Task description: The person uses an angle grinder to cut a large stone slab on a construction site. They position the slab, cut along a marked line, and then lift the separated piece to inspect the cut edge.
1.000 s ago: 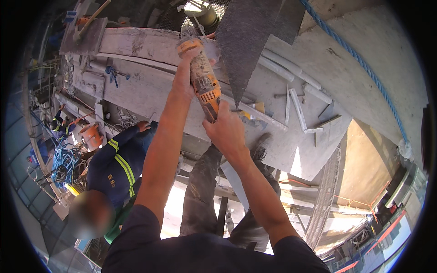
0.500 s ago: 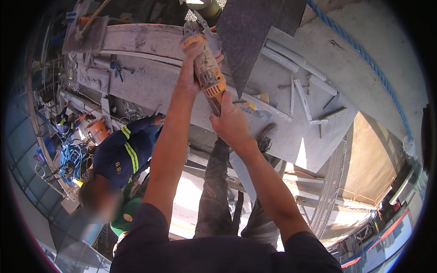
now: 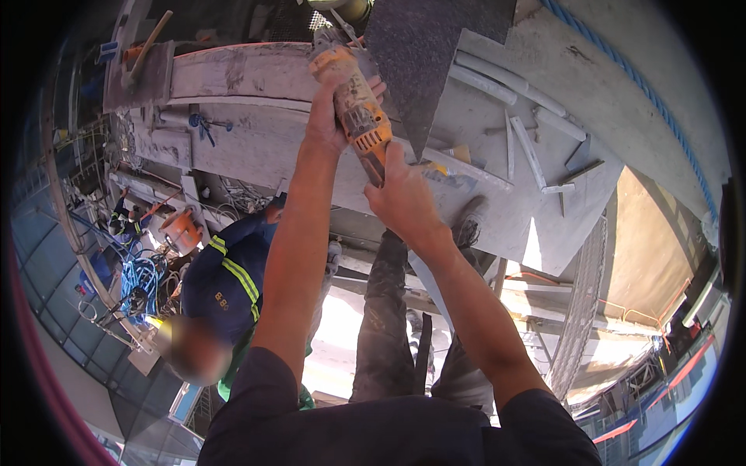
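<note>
Both my hands are on a yellow, dust-coated angle grinder (image 3: 361, 116). My left hand (image 3: 328, 116) is wrapped round its front body near the head. At the rear, my right hand (image 3: 402, 194) grips the narrow handle end. The grinder's head lies against the left side of a dark, speckled slab (image 3: 435, 54) with a pointed lower corner; whether the disc touches it I cannot tell. Behind the head, part of another person's sleeve (image 3: 346, 8) with a bright band shows at the top edge.
Grey tubes (image 3: 486, 84) and thin strips (image 3: 527, 151) lie on the dusty surface right of the slab. A paintbrush (image 3: 458, 153) rests nearby. A blue rope (image 3: 645, 93) runs down the right. At left, a co-worker (image 3: 229, 272) in dark blue bends close, near an orange bucket (image 3: 183, 231).
The view has shifted slightly, so most of the scene sits a little further right and lower. Both hands keep their hold on the grinder. The co-worker's head has turned or shifted.
</note>
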### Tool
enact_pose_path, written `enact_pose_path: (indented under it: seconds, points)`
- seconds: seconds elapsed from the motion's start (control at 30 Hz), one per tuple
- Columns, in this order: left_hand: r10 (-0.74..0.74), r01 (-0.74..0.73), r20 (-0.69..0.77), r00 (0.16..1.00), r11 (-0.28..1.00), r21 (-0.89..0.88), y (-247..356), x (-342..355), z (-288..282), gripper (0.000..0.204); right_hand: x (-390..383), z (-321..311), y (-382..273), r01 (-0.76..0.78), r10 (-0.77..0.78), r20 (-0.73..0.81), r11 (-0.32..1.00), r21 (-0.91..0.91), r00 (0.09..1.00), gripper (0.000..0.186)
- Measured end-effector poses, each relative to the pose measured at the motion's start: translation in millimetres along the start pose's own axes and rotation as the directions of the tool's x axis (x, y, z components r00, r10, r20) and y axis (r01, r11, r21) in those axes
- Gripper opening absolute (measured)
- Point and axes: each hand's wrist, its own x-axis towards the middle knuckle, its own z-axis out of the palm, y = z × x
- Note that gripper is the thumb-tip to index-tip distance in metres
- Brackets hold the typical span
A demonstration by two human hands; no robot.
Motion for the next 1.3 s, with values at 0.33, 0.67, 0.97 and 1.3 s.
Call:
enact_pose_path:
  seconds: [0.33, 0.67, 0.97, 1.3]
  points:
    - [-0.008, 0.008, -0.054, 0.999, 1.0, 0.002, 1.2, 7.6, -2.3, 0.091, 5.2, -4.9, -3.5, -0.023, 0.023, 0.029, 1.0, -0.006, 0.999, 0.048]
    - [-0.007, 0.009, -0.043, 0.999, 0.999, 0.051, 3.8, 9.5, -1.8, 0.093, 6.6, -5.1, -3.4, -0.021, 0.021, 0.024, 1.0, -0.004, 0.999, 0.048]
    - [-0.022, 0.026, -0.066, 0.998, 0.998, 0.063, 5.1, 12.7, -5.9, 0.089, 7.4, -4.0, -3.1, -0.023, 0.023, 0.013, 1.0, 0.002, 1.0, 0.047]
    - [-0.011, 0.014, -0.109, 0.994, 1.0, 0.027, 4.4, 8.1, 0.9, 0.088, 8.5, -3.7, 0.6, -0.018, 0.018, 0.015, 1.0, 0.002, 1.0, 0.049]
